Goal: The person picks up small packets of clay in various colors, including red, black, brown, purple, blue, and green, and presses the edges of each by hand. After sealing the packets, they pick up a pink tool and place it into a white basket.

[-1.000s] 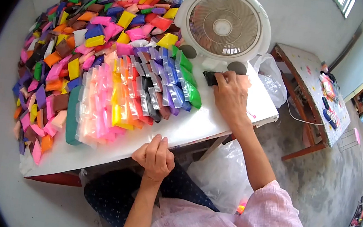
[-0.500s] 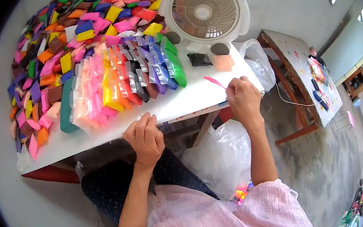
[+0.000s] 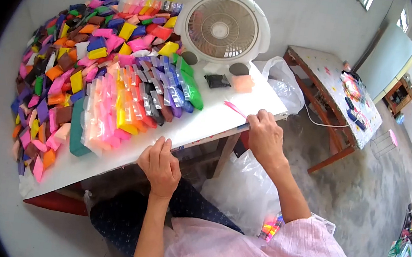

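Note:
My left hand (image 3: 159, 166) is at the table's front edge, fingers curled and pressed together; anything inside them is hidden. My right hand (image 3: 267, 137) is closed in a pinch near the table's right corner, at the near end of a thin pink plastic strip (image 3: 234, 109). The strip's other end points toward the fan. A black packet (image 3: 217, 81) and a peach packet (image 3: 243, 83) lie beyond it on the white tabletop (image 3: 202, 120). Left of them, soft-looking coloured packets with clear ends (image 3: 143, 95) overlap in rows, beside a dark green piece (image 3: 80, 131).
A big heap of coloured packets (image 3: 63, 77) covers the table's left side. A white fan (image 3: 221, 30) stands at the back. Clear plastic bags (image 3: 248, 185) hang or lie below the edge. A second table (image 3: 326, 74) with items stands to the right.
The view has tilted, so the table and fan sit lower in it. My right hand has shifted slightly toward me, and the pink strip is angled a little more steeply. My left hand stays at the edge.

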Motion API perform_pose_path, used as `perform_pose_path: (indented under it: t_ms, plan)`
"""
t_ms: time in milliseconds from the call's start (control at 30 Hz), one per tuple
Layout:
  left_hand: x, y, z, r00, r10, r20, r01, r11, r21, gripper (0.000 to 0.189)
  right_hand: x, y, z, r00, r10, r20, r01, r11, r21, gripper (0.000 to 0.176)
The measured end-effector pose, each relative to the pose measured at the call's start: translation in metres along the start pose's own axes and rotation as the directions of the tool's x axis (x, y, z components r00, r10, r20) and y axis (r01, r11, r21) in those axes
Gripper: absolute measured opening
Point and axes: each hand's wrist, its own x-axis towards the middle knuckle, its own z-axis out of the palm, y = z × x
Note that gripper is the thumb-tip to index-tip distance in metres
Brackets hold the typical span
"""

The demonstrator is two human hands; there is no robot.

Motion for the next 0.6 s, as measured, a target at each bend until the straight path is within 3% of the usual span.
perform_pose_path:
  t_ms: [167, 267, 367, 500, 600]
  plan:
    - [0.000, 0.001, -0.003, 1.000, -0.001, 0.011, 0.001, 1.000, 0.006, 0.029, -0.004, 0.005, 0.008, 0.994, -0.064, -0.086, 0.060, 0.997, -0.052, 0.010]
    - [0.001, 0.000, -0.001, 1.000, 0.003, -0.002, -0.003, 1.000, 0.006, 0.030, -0.006, 0.008, 0.007, 0.976, -0.035, -0.213, 0.050, 0.996, 0.069, 0.012]
    - [-0.001, -0.001, -0.002, 1.000, 0.010, 0.002, -0.010, 1.000, 0.001, 0.030, -0.022, 0.012, 0.002, 0.964, 0.091, -0.250, -0.006, 0.946, 0.323, 0.009]
    - [0.001, 0.001, -0.003, 1.000, 0.012, 0.013, -0.012, 1.000, 0.000, 0.031, -0.049, 0.020, -0.001, 0.922, 0.386, -0.044, -0.265, 0.707, 0.655, 0.007]
    - [0.001, -0.001, -0.001, 0.999, 0.035, -0.009, -0.035, 0.999, 0.019, 0.032, -0.063, 0.030, -0.009, 0.815, 0.525, 0.243, -0.447, 0.305, 0.841, 0.011]
